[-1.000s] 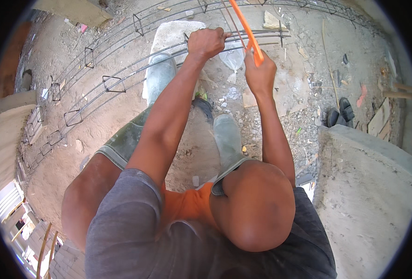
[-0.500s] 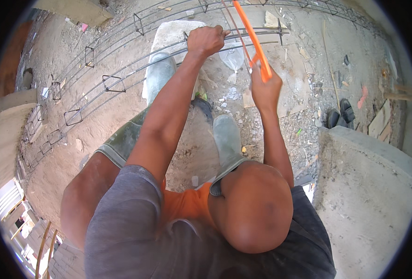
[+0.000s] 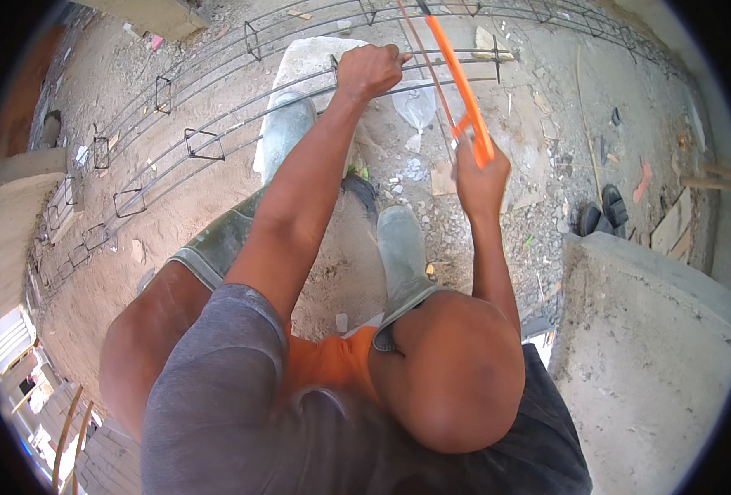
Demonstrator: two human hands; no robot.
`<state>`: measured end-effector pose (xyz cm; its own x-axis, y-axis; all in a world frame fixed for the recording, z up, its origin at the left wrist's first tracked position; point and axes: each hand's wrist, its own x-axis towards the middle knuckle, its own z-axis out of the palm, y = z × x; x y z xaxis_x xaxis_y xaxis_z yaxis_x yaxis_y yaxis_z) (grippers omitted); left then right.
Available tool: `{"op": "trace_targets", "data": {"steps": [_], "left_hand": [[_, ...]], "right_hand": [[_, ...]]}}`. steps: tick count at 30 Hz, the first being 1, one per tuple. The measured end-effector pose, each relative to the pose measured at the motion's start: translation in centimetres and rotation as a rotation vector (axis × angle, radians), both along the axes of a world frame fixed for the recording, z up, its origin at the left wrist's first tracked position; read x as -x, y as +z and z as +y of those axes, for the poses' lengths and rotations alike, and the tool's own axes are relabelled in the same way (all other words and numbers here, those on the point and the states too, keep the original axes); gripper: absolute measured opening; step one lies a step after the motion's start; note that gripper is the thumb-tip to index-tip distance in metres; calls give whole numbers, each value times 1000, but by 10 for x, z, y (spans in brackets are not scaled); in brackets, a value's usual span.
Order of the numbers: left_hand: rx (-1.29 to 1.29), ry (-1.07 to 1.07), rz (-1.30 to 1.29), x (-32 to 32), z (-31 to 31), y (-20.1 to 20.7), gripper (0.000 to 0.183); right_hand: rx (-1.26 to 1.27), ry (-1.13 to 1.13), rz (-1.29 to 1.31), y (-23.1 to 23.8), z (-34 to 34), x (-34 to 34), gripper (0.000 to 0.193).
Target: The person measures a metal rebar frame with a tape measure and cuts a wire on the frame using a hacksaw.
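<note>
My left hand (image 3: pixel 371 70) is closed around the steel rods of a rebar cage (image 3: pixel 205 157), near the cage's right end. Held by its handle in my right hand (image 3: pixel 484 180) is a hacksaw (image 3: pixel 454 70) with an orange frame. Its thin blade crosses the rods just right of my left hand; whether it has cut into them I cannot tell. A pale, rough slab (image 3: pixel 316 51) lies under the rods, and my left rubber boot (image 3: pixel 289 124) rests on it beside them. My right boot (image 3: pixel 402 243) stands on the ground.
Another rebar cage (image 3: pixel 252 41) runs behind the first. Below the rod ends lies a clear plastic bag (image 3: pixel 416 107) amid rubble. A concrete block (image 3: pixel 646 330) rises at the right, with dark sandals (image 3: pixel 615 206) beyond it.
My right hand has drawn the hacksaw back toward me and slightly to the right. My left hand keeps its hold on the rods.
</note>
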<state>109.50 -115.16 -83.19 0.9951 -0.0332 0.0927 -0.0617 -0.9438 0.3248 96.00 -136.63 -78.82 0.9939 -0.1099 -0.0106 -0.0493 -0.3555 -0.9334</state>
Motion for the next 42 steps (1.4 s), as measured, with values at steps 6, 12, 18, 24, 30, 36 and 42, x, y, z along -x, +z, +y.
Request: {"op": "trace_targets", "data": {"steps": [6, 12, 18, 24, 30, 36, 42], "left_hand": [[4, 7, 8, 11, -25, 5, 46], [-26, -11, 54, 5, -19, 17, 44], [7, -99, -44, 45, -42, -6, 40], [10, -2, -34, 5, -10, 5, 44], [1, -24, 20, 8, -30, 6, 45], [11, 26, 21, -7, -15, 10, 45], [-26, -42, -10, 17, -41, 1, 44]], "right_hand": [[-3, -84, 52, 14, -39, 95, 15], [109, -23, -162, 8, 37, -79, 23], [-98, -82, 36, -10, -2, 1, 17], [-33, -68, 48, 22, -30, 86, 15], [67, -37, 5, 8, 9, -38, 21], [-4, -82, 89, 42, -45, 113, 14], [48, -43, -41, 3, -14, 5, 22]]}}
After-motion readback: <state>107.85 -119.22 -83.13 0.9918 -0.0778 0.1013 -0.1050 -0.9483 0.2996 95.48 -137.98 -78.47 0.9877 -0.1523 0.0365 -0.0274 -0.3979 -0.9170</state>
